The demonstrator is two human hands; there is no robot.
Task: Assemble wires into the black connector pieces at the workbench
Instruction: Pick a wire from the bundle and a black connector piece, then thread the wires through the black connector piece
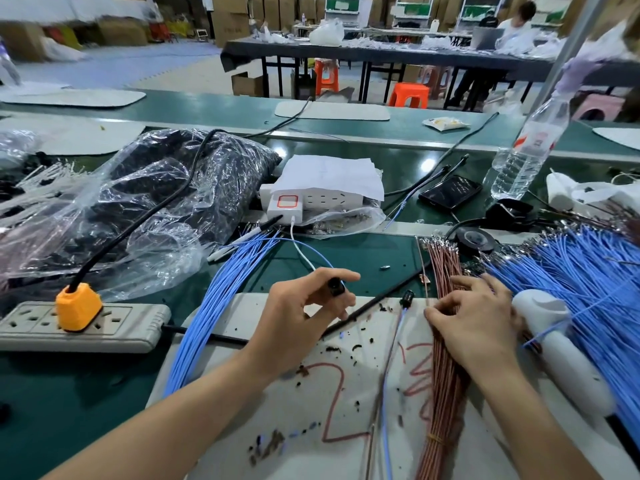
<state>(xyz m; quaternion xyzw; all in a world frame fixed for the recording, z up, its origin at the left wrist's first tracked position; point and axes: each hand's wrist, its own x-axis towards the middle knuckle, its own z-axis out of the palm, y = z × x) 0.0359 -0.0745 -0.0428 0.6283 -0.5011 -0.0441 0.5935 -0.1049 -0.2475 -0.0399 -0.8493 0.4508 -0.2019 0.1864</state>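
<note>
My left hand (304, 310) pinches a small black connector piece (336, 286) between thumb and fingers, just above the white mat (242, 393). My right hand (474, 323) rests with curled fingers on the bundle of brown wires (445, 386), fingertips picking among the strands. A second black connector (407, 297) with a blue wire and a brown wire (384, 393) in it lies on the mat between my hands. One bundle of blue wires (214, 306) fans out left of the mat. A larger blue wire heap (588, 271) lies on the right.
A grey power strip (131, 327) with an orange plug (78, 308) sits at left, its black cable crossing the mat. A clear bag of black parts (156, 202), a white charger block (311, 199), a phone (450, 191), a water bottle (530, 150) and a white tool (557, 351) surround the mat.
</note>
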